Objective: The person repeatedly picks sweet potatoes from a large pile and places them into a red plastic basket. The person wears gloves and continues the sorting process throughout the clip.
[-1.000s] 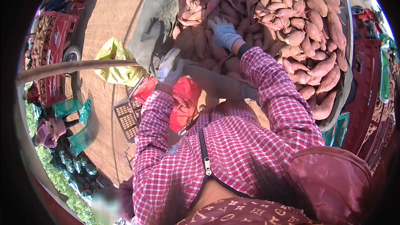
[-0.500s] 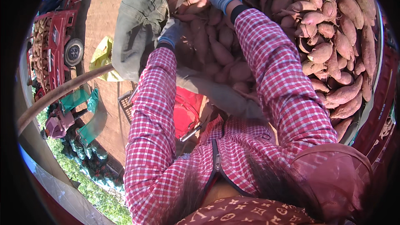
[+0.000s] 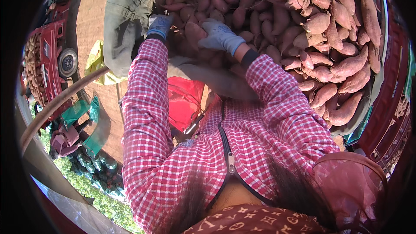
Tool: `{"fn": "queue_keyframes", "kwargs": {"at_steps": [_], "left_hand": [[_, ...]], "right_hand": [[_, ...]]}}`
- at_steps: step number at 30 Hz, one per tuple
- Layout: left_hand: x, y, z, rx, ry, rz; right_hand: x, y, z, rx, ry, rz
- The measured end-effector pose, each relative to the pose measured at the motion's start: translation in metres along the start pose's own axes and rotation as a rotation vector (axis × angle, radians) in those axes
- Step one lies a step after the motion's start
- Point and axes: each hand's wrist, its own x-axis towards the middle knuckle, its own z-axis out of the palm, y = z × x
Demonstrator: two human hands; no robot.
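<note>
My left hand [image 3: 159, 25], in a grey-blue glove, is at the left edge of the sweet potato heap [image 3: 316, 24], beside the folded grey-green cloth [image 3: 123, 30]; its fingertips are hard to make out. To its right, my right hand [image 3: 218, 37], in a similar glove, grips a reddish sweet potato [image 3: 194, 34] in the shaded part of the heap. The grey cloth continues below both hands along the near edge of the pile.
A wooden pole [image 3: 64, 100] crosses at left, near a yellow sack [image 3: 94, 58] and a red bag [image 3: 182, 99]. Farther left are a loaded red vehicle [image 3: 50, 60], green crates [image 3: 78, 112] and a person [image 3: 63, 142]. Another red vehicle [image 3: 385, 117] stands at right.
My right hand moved up the heap, then came back down toward me onto a sweet potato. My left hand rose from the cloth to the heap's edge and shifted left.
</note>
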Motion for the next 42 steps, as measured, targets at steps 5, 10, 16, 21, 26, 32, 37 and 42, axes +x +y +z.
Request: {"fn": "queue_keyframes", "kwargs": {"at_steps": [5,10,16,21,26,32,37,42], "left_hand": [[-0.095,0.02,-0.076,-0.166,0.182,-0.067],[-0.201,0.039,-0.048,-1.041,0.677,-0.148],[-0.348,0.076,0.01,-2.025,0.629,-0.201],[-0.401,0.069,0.12,-2.216,0.613,-0.332],[-0.398,0.062,0.198,-2.159,0.443,-0.744],[-0.415,0.065,0.142,-2.162,0.653,-0.115],[-0.439,0.066,0.1,-2.022,0.488,0.348],[-0.441,0.072,0.176,-2.493,0.459,0.178]], "right_hand": [[0.026,-0.02,0.026,-0.211,0.004,0.097],[0.023,-0.009,0.018,-0.081,0.088,0.076],[-0.056,0.039,-0.013,1.327,0.442,-0.13],[-0.095,0.009,-0.034,1.514,0.353,-0.338],[-0.118,-0.055,-0.008,1.611,0.198,-0.318],[-0.134,-0.128,0.057,1.345,-0.089,-0.321],[-0.113,-0.167,0.126,0.448,0.21,-1.058],[-0.087,-0.199,0.171,1.105,-0.413,-0.152]]}}
